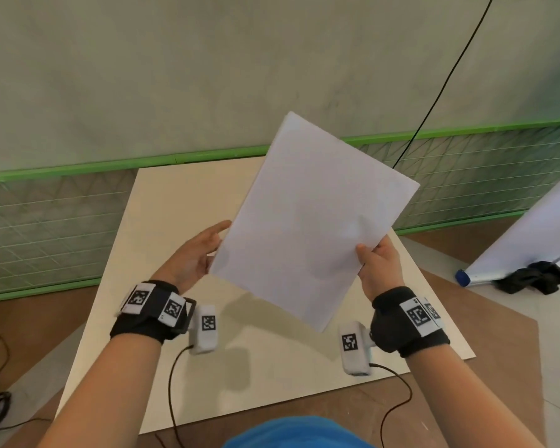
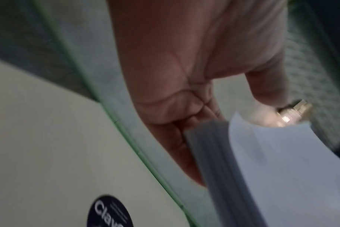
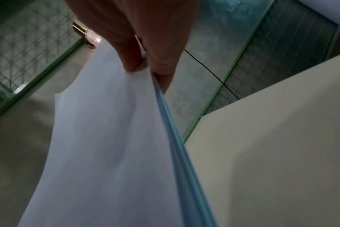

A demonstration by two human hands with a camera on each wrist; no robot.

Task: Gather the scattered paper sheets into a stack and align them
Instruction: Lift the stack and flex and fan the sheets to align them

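1. Holding the paper stack (image 1: 307, 218) clear of the counter (image 1: 162, 221), a person tilts the gathered sheets on a diagonal, one corner pointing down toward the board.

2. Right hand (image 1: 380, 270) has the firm grip: thumb on the top face, fingers (image 3: 161, 64) underneath, pinching the stack near its lower right edge, as the right wrist view shows.

3. Left hand (image 1: 196, 253) stands open against the opposite long edge; its fingers (image 2: 175, 138) lie along the side of the stack, seemingly pressing it square, though the left wrist view is blurred and contact is hard to confirm.

4. No loose sheet shows on the counter, so gathering looks finished and the step in hand appears to be alignment.

5. Layered edges in both wrist views run close together, yet whether they sit flush cannot be told.

6. Next move, by this reading: turn the stack so one edge faces the counter, loosen the pinch slightly, tap the edge down, then square the adjoining side and lay the stack flat.

7. Sheets may fan or slip if the right hand's pinch eases before the left hand steadies them.
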